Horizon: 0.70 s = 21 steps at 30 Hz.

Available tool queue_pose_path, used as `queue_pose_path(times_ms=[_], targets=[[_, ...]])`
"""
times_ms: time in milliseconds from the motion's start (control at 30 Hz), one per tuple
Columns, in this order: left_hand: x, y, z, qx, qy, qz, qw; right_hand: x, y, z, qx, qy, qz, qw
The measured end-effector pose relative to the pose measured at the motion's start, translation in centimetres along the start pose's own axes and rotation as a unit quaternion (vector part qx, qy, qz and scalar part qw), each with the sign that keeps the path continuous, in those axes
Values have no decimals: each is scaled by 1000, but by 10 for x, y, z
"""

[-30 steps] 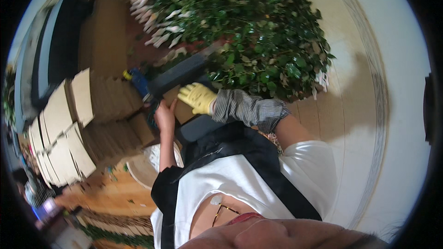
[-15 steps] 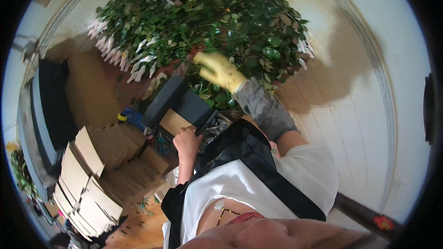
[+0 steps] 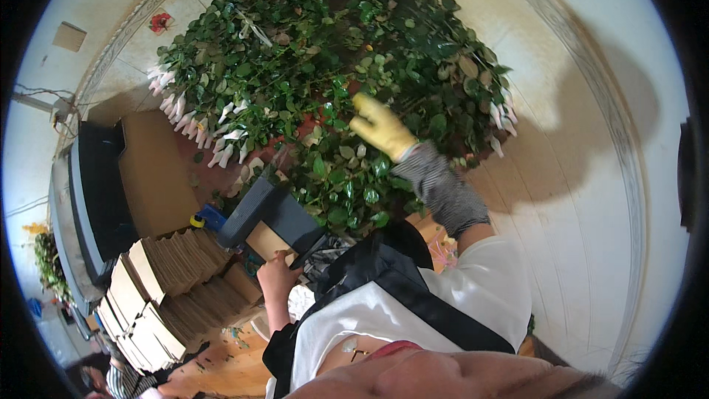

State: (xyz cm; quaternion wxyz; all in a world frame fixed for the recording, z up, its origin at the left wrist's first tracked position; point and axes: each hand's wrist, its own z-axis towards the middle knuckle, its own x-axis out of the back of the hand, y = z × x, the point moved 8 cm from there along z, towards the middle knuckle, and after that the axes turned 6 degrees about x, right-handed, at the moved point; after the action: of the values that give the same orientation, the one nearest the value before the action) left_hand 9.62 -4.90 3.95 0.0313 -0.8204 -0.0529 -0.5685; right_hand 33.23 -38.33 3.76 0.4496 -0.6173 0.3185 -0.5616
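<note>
My bare left hand (image 3: 277, 278) is closed at the near edge of a piece of brown cardboard (image 3: 266, 241), which lies in a dark grey block-like holder (image 3: 289, 223). What its fingers hold, if anything, is hidden. My right hand (image 3: 382, 128) wears a yellow glove and a grey knitted sleeve. It hovers over a broad heap of green leafy stems (image 3: 295, 59), with fingers and thumb apart and nothing visible in them. Pale pink sleeved flower heads (image 3: 193, 127) stick out of the heap's left side, and more flower heads (image 3: 502, 114) show at its right side.
At the left stands a thick stack of folded cardboard (image 3: 177, 262), with an open dark-lined carton (image 3: 151, 177) behind it. A blue tool with a yellow end (image 3: 210, 218) lies by the holder. Another person's striped sleeve (image 3: 122, 380) shows at the lower left.
The view has shifted. My gloved right hand has moved right over the leaves and its fingers still look apart. My left hand stays closed by the holder, slightly lower in view.
</note>
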Motion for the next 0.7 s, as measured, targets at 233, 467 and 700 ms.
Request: queue_pose_path(times_ms=[233, 467, 700], targets=[[5, 1, 1, 43, -26, 16, 999, 288, 121, 89, -158, 209, -542, 799], [0, 0, -8, 82, -38, 12, 996, 306, 101, 115, -132, 181, -533, 816], [7, 6, -3, 74, -25, -15, 997, 378, 16, 74, -54, 291, -461, 837]])
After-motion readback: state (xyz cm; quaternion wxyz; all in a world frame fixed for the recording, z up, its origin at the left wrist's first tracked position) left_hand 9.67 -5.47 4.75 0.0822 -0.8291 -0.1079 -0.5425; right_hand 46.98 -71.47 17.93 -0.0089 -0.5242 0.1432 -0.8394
